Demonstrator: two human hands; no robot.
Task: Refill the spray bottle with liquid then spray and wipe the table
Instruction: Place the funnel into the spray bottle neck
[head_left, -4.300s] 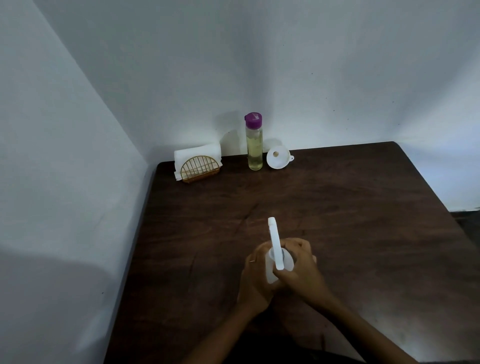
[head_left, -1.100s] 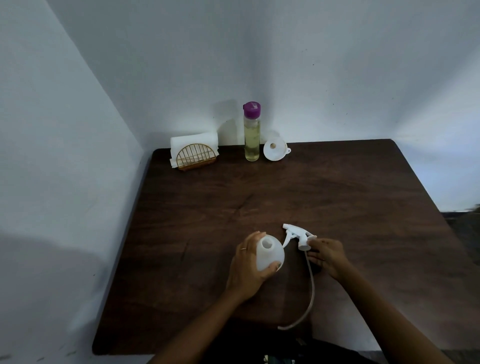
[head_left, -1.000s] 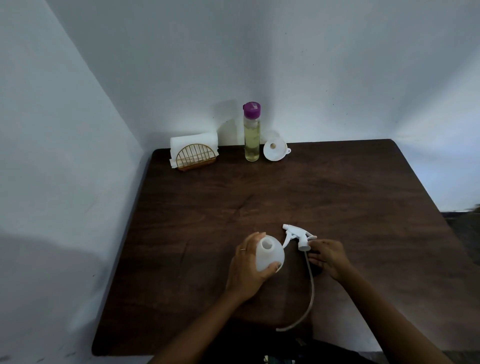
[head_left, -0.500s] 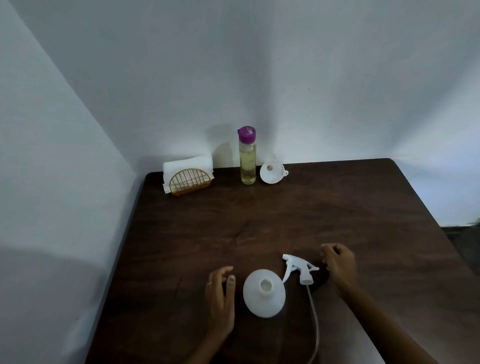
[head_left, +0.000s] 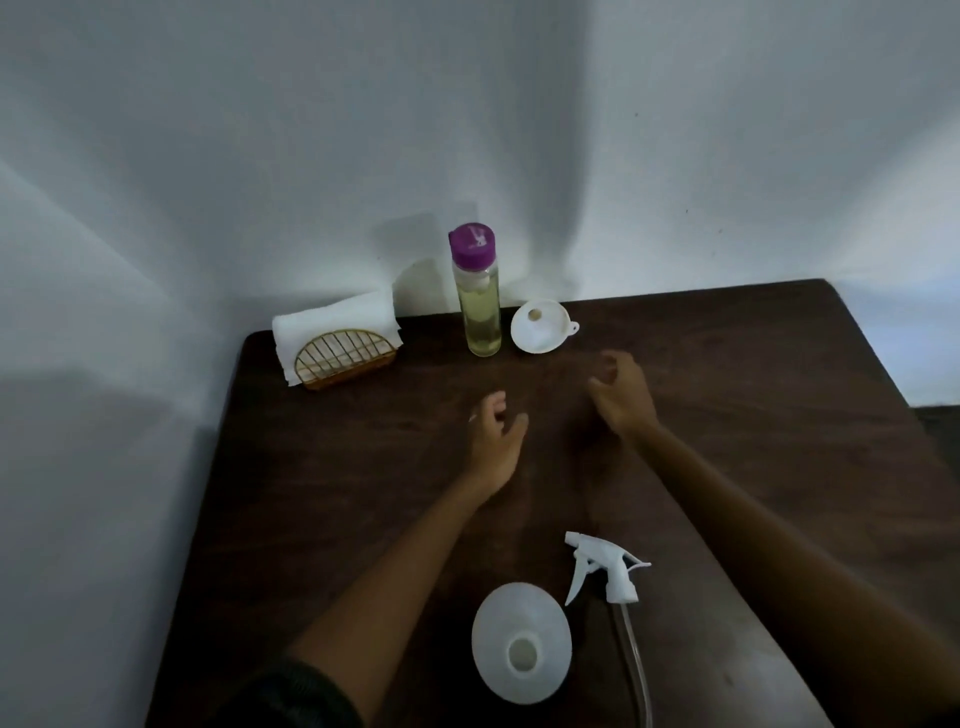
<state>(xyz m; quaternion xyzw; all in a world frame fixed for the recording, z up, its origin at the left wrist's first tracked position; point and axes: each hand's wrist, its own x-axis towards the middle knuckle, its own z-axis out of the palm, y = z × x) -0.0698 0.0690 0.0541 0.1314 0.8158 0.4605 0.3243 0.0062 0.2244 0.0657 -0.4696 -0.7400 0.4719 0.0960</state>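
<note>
The white spray bottle stands uncapped near the table's front edge, its neck hole facing up. Its white trigger head lies on the table just right of it, with the clear dip tube trailing toward me. At the back stand a clear bottle of yellowish liquid with a purple cap and a white funnel beside it. My left hand hovers mid-table, fingers apart, holding nothing. My right hand is stretched out below and right of the funnel, fingers curled and apart, holding nothing.
A gold wire holder with white napkins stands at the back left corner. The dark wooden table sits in a corner, with white walls behind it and to its left. Its right edge falls off at far right.
Both hands have let go of the spray bottle and trigger head and moved forward toward the back of the table. The view has tilted up, so the bottle sits lower in frame.
</note>
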